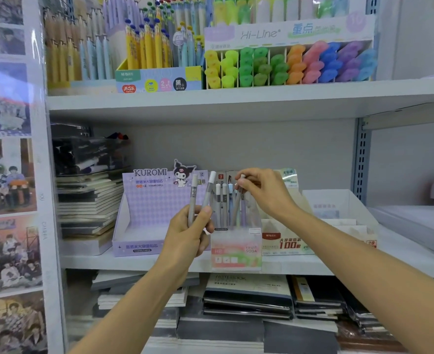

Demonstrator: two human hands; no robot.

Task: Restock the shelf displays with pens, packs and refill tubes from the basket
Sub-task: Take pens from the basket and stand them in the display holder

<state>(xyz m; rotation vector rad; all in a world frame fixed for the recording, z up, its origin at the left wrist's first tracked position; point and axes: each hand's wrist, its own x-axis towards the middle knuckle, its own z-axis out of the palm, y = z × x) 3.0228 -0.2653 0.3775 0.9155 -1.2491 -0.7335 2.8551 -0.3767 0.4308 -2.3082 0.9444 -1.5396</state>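
Observation:
My left hand [189,232] grips two grey refill tubes [200,194] upright in front of the middle shelf. My right hand [258,189] pinches the white top of another refill tube [239,200], which stands slanted in the clear Fruit Soda display box [236,251] among several pastel tubes. To the left of that box stands the purple Kuromi display box [144,226], its tray bare. No basket is in view.
A green-and-white lead box [287,241] and a white tray [338,208] sit to the right. Stacked notebooks [88,200] fill the shelf's left. Pens and highlighters [287,65] line the upper shelf [236,98]; notebooks lie below. Photos cover the left panel.

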